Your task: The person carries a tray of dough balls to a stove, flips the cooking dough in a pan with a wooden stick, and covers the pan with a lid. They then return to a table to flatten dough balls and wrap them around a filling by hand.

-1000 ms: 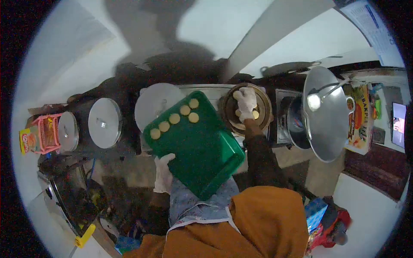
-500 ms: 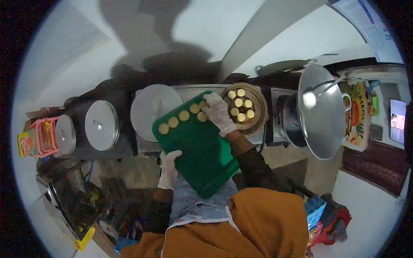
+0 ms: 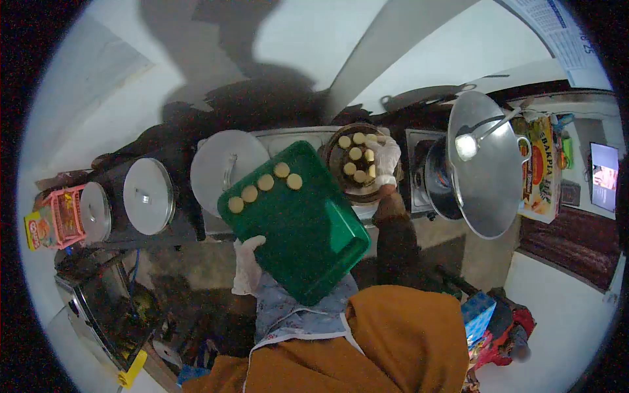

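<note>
My left hand (image 3: pixel 248 265), in a clear glove, grips the left edge of a green plastic tray (image 3: pixel 301 236), with the thumb over the rim. The tray tilts above my apron and carries several flat round pastries (image 3: pixel 265 183) along its far-left end. My right hand (image 3: pixel 388 160), gloved too, is over the right side of a round pan (image 3: pixel 336 186) on the stove. Its fingers are closed at a pale round pastry (image 3: pixel 371 138) by the far rim and partly hide it. Several more pastries (image 3: pixel 354 153) lie spaced out in the pan.
A large metal lid (image 3: pixel 213 164) lies left of the pan, with smaller lids (image 3: pixel 149 195) farther left. To the right, a big wok-like metal bowl (image 3: pixel 488 190) stands tilted beside a burner. A pink basket (image 3: pixel 67 216) sits far left, and a printed box (image 3: pixel 542 170) far right.
My right hand has moved right from the tray to the pan. The tray holds fewer pastries, and another pastry shows in the pan near my fingers. My left hand keeps its grip.
</note>
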A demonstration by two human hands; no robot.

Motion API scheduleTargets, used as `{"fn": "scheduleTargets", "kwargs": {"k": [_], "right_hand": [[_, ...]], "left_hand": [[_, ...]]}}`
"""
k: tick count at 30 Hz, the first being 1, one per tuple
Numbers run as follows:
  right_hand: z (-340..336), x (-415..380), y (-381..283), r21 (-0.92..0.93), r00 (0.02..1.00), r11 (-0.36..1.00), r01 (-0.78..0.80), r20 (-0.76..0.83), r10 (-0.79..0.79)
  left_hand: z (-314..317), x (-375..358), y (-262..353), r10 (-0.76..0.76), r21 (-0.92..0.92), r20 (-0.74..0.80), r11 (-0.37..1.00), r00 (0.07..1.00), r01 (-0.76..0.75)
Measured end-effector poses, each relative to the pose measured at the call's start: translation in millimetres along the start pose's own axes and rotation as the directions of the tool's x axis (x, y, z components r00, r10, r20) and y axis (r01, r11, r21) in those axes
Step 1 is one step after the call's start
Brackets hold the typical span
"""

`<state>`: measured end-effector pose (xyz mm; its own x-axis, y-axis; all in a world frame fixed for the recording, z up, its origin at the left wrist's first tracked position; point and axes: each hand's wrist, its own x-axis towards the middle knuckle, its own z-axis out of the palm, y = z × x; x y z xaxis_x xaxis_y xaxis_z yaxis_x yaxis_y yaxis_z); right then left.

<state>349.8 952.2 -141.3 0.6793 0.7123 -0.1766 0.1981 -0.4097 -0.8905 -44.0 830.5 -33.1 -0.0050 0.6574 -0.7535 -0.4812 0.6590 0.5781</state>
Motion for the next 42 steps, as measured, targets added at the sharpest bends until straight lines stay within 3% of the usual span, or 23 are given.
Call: {"fn": "scheduleTargets", "kwargs": {"k": [3,4,7,10,13,15,17,18,20,21,22,23,24,26,28,31,34,36,38,39,40,41,42], "right_hand": [[-7.2,41.9,48.2,-0.46,0.998,0.888,0.009,-0.047,-0.034],[-3.6,55.2,65.5,-0.587,0.996,0.809,0.0,-0.076,-0.055],[-3.5,67.9,77.8,-0.678,0.998,0.734,0.034,0.062,0.01],[-1.4,69.8,88.7,-0.823,0.973,0.538,0.182,0.071,-0.221],[4.0,72.1,89.1,-0.876,0.975,0.454,0.162,0.071,-0.212],[4.9,65.0,88.3,-0.7,0.945,0.666,0.26,0.043,-0.323],[5.1,35.9,42.3,-0.475,0.885,0.768,0.429,0.051,-0.463],[9.4,9.7,16.8,-0.367,0.795,0.71,0.601,0.185,-0.577],[25.9,-34.6,-20.6,-0.179,0.449,0.422,0.889,0.521,-0.726],[32.7,-62.6,-36.5,-0.11,0.523,0.582,0.805,0.593,-0.612],[39.5,-90.7,-53.0,-0.073,0.585,0.727,0.682,0.651,-0.484],[58.4,-106.4,-27.3,-0.211,0.613,0.617,0.758,0.554,-0.564],[70.7,-112.1,-27.1,-0.408,0.702,0.647,0.644,0.651,-0.289],[71.9,-118.0,-21.7,-0.332,0.726,0.737,0.589,0.618,-0.302],[64.7,-124.6,-30.2,-0.261,0.737,0.786,0.561,0.59,-0.33],[56.5,-136.0,-36.1,-0.15,0.757,0.962,0.229,0.648,-0.079],[36.4,-134.8,-37.0,0.01,0.827,0.995,0.095,0.556,-0.084],[6.5,-111.9,-36.8,0.111,0.901,0.988,0.104,0.411,-0.141],[-27.6,-84.8,-59.4,0.231,0.969,0.965,-0.122,0.237,0.066],[-32.0,-55.6,-19.2,0.138,0.999,0.99,0.025,0.017,-0.028],[-40.7,-27.4,19.1,-0.099,0.983,0.984,0.146,-0.098,-0.156],[-48.5,-14.8,33.2,-0.192,0.98,0.972,0.135,-0.119,-0.159],[-52.3,5.2,60.6,-0.44,0.954,0.872,0.216,-0.093,-0.283]], "left_hand": [[-5.7,3.8,-2.6,-0.067,-0.012,-0.101,0.998,0.993,0.067],[-7.0,5.4,-4.1,-0.073,-0.01,-0.064,0.997,0.995,0.072],[-8.6,10.1,-6.1,-0.078,-0.006,0.01,0.997,0.997,0.078],[-11.9,10.9,-10.8,-0.028,0.039,-0.004,0.999,1.0,0.028],[-9.4,5.0,-13.2,0.056,0.13,-0.039,0.99,0.998,-0.05],[-6.8,5.2,-6.5,0.037,0.125,-0.01,0.992,0.999,-0.036],[-7.5,10.9,-6.5,0.041,0.124,0.06,0.991,0.997,-0.048],[-6.1,11.9,-7.5,0.026,0.109,0.062,0.993,0.998,-0.033],[2.1,10.9,-8.3,-0.024,0.06,0.025,0.998,0.999,0.023],[7.1,10.5,-8.6,-0.059,0.022,-0.009,0.998,0.998,0.059],[7.1,13.0,-12.0,0.01,0.101,0.037,0.995,0.999,-0.013],[4.1,17.7,-17.8,0.075,0.177,0.091,0.98,0.993,-0.091],[-0.7,19.2,-21.1,0.143,0.27,0.164,0.945,0.976,-0.184],[-13.2,20.1,-26.9,0.271,0.43,0.328,0.81,0.905,-0.398],[-13.8,16.6,-28.1,0.332,0.477,0.382,0.729,0.863,-0.491],[-3.3,13.7,-26.8,0.323,0.418,0.269,0.809,0.907,-0.413],[3.5,9.7,-21.3,0.268,0.391,0.18,0.863,0.946,-0.319],[-1.1,7.8,-21.4,0.265,0.358,0.132,0.886,0.955,-0.296],[-10.9,10.3,-23.3,0.156,0.166,0.04,0.973,0.987,-0.16],[-12.8,10.4,-22.5,0.064,0.021,-0.001,0.998,0.998,-0.064],[-15.0,7.5,-22.7,0.066,0.016,0.002,0.998,0.998,-0.066],[-13.6,1.6,-18.2,0.07,0.01,0.005,0.997,0.998,-0.07],[-11.8,2.4,-16.1,0.064,0.012,0.009,0.998,0.998,-0.064]]}}
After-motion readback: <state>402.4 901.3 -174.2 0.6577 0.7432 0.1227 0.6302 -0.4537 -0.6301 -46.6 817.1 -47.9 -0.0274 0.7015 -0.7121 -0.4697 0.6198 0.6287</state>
